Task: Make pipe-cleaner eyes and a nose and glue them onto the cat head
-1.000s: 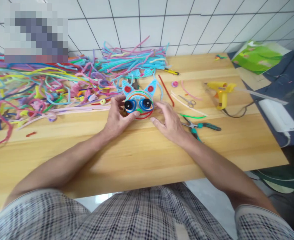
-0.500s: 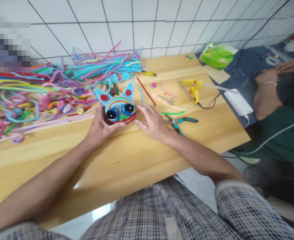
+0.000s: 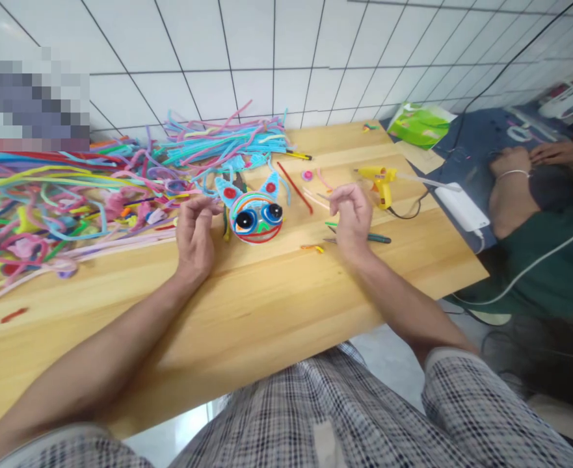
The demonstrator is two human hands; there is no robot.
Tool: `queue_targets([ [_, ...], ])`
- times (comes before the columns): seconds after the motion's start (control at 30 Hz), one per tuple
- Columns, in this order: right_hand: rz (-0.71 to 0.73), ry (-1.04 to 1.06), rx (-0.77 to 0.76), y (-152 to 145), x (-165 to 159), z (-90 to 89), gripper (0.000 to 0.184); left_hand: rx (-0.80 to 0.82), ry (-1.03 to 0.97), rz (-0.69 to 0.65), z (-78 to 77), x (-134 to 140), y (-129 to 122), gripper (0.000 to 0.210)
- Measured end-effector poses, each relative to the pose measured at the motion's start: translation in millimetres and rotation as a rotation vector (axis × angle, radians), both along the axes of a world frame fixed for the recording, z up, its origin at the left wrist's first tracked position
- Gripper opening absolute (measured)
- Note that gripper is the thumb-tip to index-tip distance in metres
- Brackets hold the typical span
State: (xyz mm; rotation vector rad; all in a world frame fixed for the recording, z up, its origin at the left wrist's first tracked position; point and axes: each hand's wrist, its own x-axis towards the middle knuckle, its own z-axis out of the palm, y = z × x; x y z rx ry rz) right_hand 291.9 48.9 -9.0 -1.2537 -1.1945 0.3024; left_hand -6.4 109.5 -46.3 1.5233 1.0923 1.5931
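Observation:
A cat face made of coloured pipe cleaners [image 3: 257,218] rests on the wooden table between my hands. It has blue ears with red centres, large black-and-blue eyes and a red mouth line. My left hand [image 3: 196,237] is at its left side, apart from it, with loosely bent fingers and nothing in them. To the right, my right hand [image 3: 352,218] hovers over the table with relaxed, curled fingers and no object visible in it. Behind that hand, pliers with green handles [image 3: 378,238] are partly hidden. A small orange-yellow piece [image 3: 313,248] lies between the face and my right hand.
Bundled pipe cleaners [image 3: 227,146] and a loose coloured heap [image 3: 71,208] cover the table's left and back. A yellow glue gun [image 3: 381,182] lies at the right with its cord. A co-worker's arm [image 3: 508,188] is at the neighbouring blue table [image 3: 481,130].
Both hands have let go of the cat face and moved apart, the left to its left and the right farther right. The face now stands by itself, and the orange-yellow piece has come into sight.

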Motion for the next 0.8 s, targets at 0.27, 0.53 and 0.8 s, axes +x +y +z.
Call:
queue_targets([
  [0.27,0.039,0.056,-0.147,11,3,-1.1,0.013,0.025,0.009,-0.049,4.0,2,7,0.039],
  [0.53,0.043,0.054,-0.073,-1,9,42.7,0.013,-0.077,-0.047,-0.060,6.0,9,-3,0.043],
  [0.8,-0.015,0.036,-0.148,-17,30,54.4,0.033,-0.054,0.006,-0.022,4.5,4,0,0.035],
])
